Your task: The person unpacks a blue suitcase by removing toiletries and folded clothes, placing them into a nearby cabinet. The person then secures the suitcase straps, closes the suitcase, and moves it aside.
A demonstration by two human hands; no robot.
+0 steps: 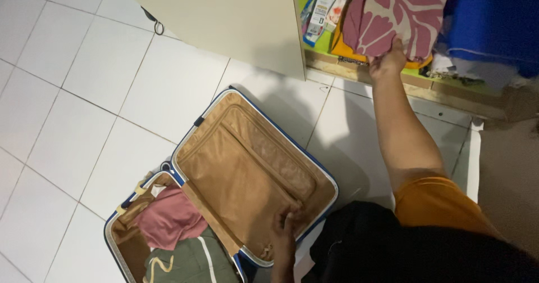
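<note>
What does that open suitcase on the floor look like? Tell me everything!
The suitcase lies wide open on the white tiled floor. It has a blue shell with a pale rim and tan fabric lining. The lid half shows a zipped divider panel; the person's left hand rests on its lower edge. The other half holds folded clothes: a pink garment and a green one with pale stripes.

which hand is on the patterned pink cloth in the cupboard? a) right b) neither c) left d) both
a: the right hand grips the lower edge of the patterned pink cloth on the cupboard shelf, while the left hand rests on the tan lining of the open suitcase on the floor.
</note>
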